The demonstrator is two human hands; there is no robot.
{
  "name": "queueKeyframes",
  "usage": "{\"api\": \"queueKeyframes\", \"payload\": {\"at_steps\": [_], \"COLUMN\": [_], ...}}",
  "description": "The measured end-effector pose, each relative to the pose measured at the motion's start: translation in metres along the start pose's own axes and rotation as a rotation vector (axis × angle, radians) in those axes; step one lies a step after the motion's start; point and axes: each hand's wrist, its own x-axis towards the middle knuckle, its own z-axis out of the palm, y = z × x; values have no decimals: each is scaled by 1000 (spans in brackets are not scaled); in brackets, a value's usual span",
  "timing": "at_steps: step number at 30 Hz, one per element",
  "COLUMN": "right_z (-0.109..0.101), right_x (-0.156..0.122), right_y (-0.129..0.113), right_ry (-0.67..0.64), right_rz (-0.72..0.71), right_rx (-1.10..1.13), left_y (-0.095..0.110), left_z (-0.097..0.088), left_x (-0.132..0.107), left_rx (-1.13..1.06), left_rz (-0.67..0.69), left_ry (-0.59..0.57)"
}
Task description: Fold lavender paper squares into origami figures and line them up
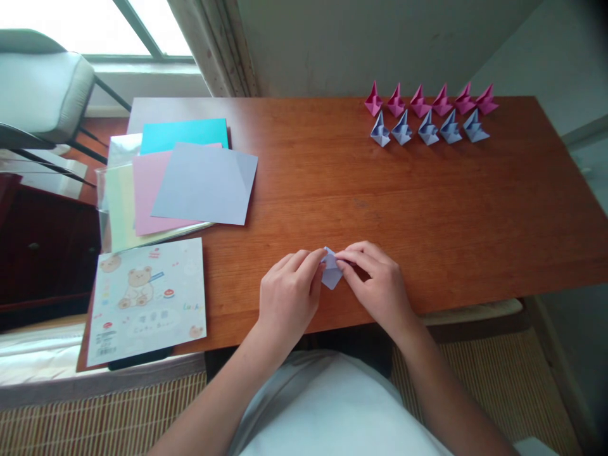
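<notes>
A small folded piece of pale lavender paper point(332, 275) is between my hands, close to the table's front edge. My left hand point(291, 292) pinches its left side with thumb and fingers. At its upper right edge, my right hand point(375, 278) grips it between thumb and fingertips. Parts of the paper are hidden behind the fingers. At the back right stand several pink origami figures point(418, 102) in a row. Just in front of them is a second row of pale blue origami figures point(428, 131) of similar shape.
On the left of the wooden table point(304, 183) lie overlapping coloured paper sheets, with a lavender sheet point(204, 183) on top. Nearer me is a bear-printed pad point(148, 304) that reaches the table's front left edge. A chair point(45, 88) stands beyond the left end, by the window.
</notes>
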Motion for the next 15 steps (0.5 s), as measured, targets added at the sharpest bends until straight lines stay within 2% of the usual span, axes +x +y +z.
{"api": "queueKeyframes", "payload": {"at_steps": [7, 15], "right_z": [-1, 6], "right_x": [2, 9], "right_y": [3, -7], "right_ry": [-17, -23], "right_rz": [-20, 94], "right_rx": [-38, -132], "left_y": [1, 1], "left_z": [-2, 1], "left_x": [2, 3], "left_rx": [8, -87], "left_rz": [-28, -37], "left_ry": [-44, 4]}}
